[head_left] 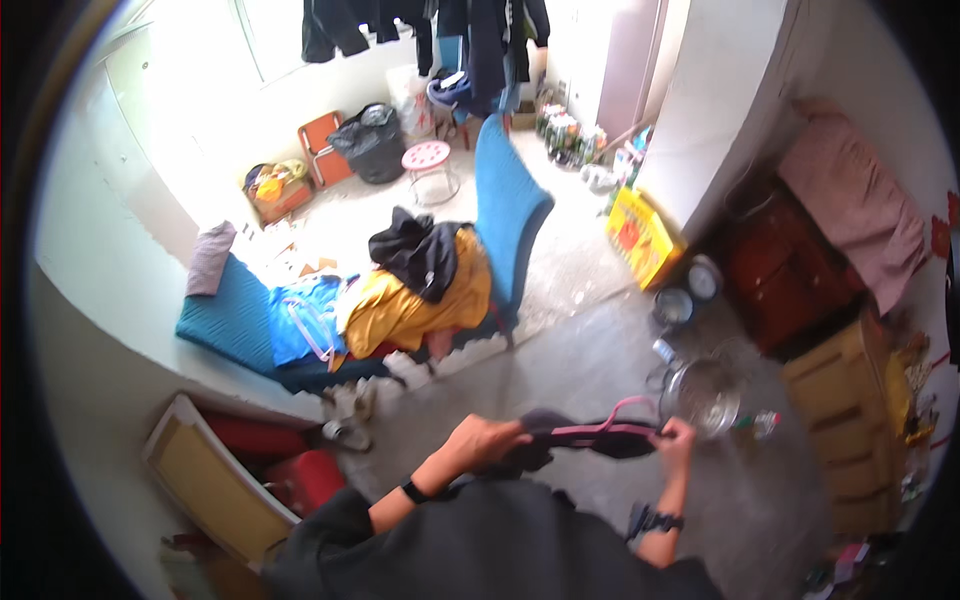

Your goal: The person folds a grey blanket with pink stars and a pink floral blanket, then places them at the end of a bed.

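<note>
While your left hand and right hand each pinch an end, the dark grey fabric garment with pink straps hangs stretched between them at waist level. Beyond it stands a round metal pot on the floor; farther off, a blue padded chair holds piled yellow and black clothes.

Garment btwn both hands, clothes pile on chair behind, metal bowl at right

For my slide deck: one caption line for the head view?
Both hands, left hand and right hand, stretch a dark garment with pink trim above a concrete floor.
</note>
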